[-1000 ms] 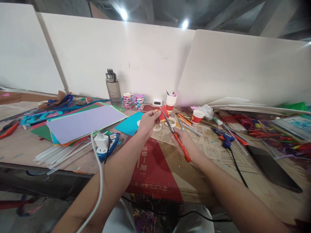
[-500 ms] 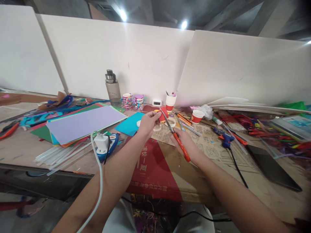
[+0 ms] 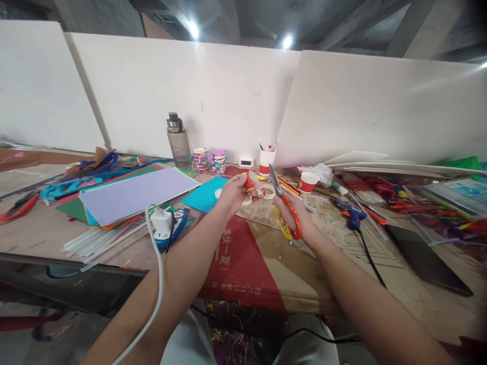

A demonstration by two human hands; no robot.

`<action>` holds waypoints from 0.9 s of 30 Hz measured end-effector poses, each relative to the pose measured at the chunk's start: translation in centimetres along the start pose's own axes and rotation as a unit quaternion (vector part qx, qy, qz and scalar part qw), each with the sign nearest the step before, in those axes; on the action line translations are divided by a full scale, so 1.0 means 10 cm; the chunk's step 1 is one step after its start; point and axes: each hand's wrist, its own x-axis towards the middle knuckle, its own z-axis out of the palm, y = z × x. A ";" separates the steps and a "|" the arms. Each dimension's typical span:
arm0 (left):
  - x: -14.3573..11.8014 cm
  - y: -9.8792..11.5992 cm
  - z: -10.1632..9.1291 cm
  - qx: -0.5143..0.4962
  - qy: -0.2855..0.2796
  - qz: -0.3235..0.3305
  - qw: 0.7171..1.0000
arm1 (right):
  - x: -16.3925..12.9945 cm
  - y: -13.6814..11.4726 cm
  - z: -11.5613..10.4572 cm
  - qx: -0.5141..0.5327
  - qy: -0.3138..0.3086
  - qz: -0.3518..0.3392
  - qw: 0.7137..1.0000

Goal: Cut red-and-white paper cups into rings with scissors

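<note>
My left hand (image 3: 233,194) pinches a small red piece (image 3: 249,181) that looks cut from a paper cup, with a pale inner side. In my right hand (image 3: 291,215) are scissors (image 3: 276,181) with red-orange and yellow handles, blades pointing up and away, apart from the red piece. Below and between the hands, a roll of clear tape (image 3: 259,193) lies on the printed brown sheet (image 3: 262,209). A red and white paper cup (image 3: 308,182) stands beyond my right hand. Blue paper (image 3: 203,195) lies left of my left hand.
A cup of pens (image 3: 267,161), a small clock (image 3: 245,162), two wrapped cups (image 3: 218,160) and a bottle (image 3: 178,139) stand along the back. Coloured paper (image 3: 140,195) and a corded power strip (image 3: 171,228) are left; a glue gun (image 3: 353,218) and dark tablet-like slab (image 3: 426,261) right.
The scissors have come away from the red piece and moved right, their blades now tilted more upright. The red piece has turned in my left hand, showing its pale side.
</note>
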 end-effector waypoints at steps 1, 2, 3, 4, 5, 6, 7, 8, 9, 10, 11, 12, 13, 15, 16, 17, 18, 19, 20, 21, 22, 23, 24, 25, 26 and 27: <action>-0.02 0.00 0.02 -0.011 -0.006 -0.008 1.000 | 0.01 -0.03 -0.01 0.019 0.014 -0.010 1.000; -0.03 0.00 0.04 -0.020 -0.013 -0.016 1.000 | 0.01 -0.05 -0.02 0.034 0.025 -0.027 0.999; -0.05 0.00 0.06 -0.027 -0.022 -0.023 0.999 | 0.02 -0.08 -0.03 0.046 0.035 -0.047 0.997; -0.07 -0.01 0.07 -0.030 -0.034 -0.027 0.999 | 0.02 -0.09 -0.04 0.056 0.044 -0.065 0.995; -0.08 -0.02 0.08 -0.027 -0.048 -0.030 0.998 | 0.03 -0.10 -0.04 0.064 0.050 -0.077 0.994; -0.10 -0.03 0.09 -0.021 -0.063 -0.031 0.997 | 0.04 -0.10 -0.05 0.070 0.053 -0.086 0.992; -0.11 -0.05 0.10 -0.011 -0.077 -0.031 0.996 | 0.05 -0.10 -0.05 0.076 0.057 -0.091 0.991; -0.12 -0.07 0.11 -0.001 -0.090 -0.031 0.995 | 0.06 -0.09 -0.05 0.079 0.060 -0.095 0.991; -0.14 -0.08 0.12 0.009 -0.101 -0.031 0.994 | 0.07 -0.08 -0.05 0.081 0.061 -0.097 0.990; -0.15 -0.10 0.13 0.017 -0.111 -0.032 0.993 | 0.08 -0.06 -0.05 0.080 0.060 -0.097 0.990; -0.17 -0.11 0.14 0.024 -0.120 -0.033 0.992 | 0.09 -0.05 -0.05 0.078 0.061 -0.097 0.990; -0.18 -0.13 0.15 0.029 -0.127 -0.035 0.991 | 0.10 -0.03 -0.05 0.076 0.062 -0.096 0.991; -0.20 -0.15 0.16 0.035 -0.133 -0.039 0.990 | 0.11 -0.02 -0.04 0.075 0.062 -0.094 0.991; -0.21 -0.17 0.18 0.047 -0.143 -0.041 0.988 | 0.12 -0.01 -0.03 0.079 0.063 -0.094 0.990; -0.22 -0.18 0.19 0.050 -0.141 -0.038 0.988 | 0.13 0.00 -0.02 0.084 0.062 -0.094 0.990; -0.22 -0.19 0.19 0.053 -0.136 -0.034 0.989 | 0.13 0.00 -0.02 0.088 0.059 -0.093 0.990; -0.22 -0.20 0.19 0.058 -0.128 -0.033 0.990 | 0.14 0.00 -0.01 0.090 0.057 -0.090 0.990; -0.22 -0.20 0.19 0.067 -0.119 -0.030 0.990 | 0.14 0.00 -0.01 0.086 0.058 -0.084 0.991; -0.22 -0.20 0.18 0.084 -0.109 -0.022 0.990 | 0.14 0.00 -0.01 0.075 0.061 -0.077 0.992; -0.21 -0.21 0.18 0.111 -0.098 -0.006 0.989 | 0.14 0.00 -0.02 0.054 0.067 -0.075 0.994; -0.21 -0.21 0.17 0.147 -0.087 0.019 0.985 | 0.14 0.00 -0.02 0.029 0.074 -0.077 0.994; -0.22 -0.21 0.16 0.191 -0.075 0.050 0.977 | 0.14 0.00 -0.03 0.004 0.081 -0.084 0.993; -0.22 -0.22 0.16 0.240 -0.065 0.088 0.965 | 0.14 0.01 -0.04 -0.018 0.086 -0.093 0.992; -0.22 -0.22 0.16 0.289 -0.056 0.128 0.947 | 0.14 0.01 -0.05 -0.034 0.088 -0.103 0.990; -0.22 -0.23 0.16 0.336 -0.052 0.165 0.926 | 0.13 0.02 -0.06 -0.044 0.089 -0.112 0.989; -0.23 -0.24 0.16 0.377 -0.052 0.198 0.903 | 0.13 0.02 -0.06 -0.050 0.088 -0.119 0.988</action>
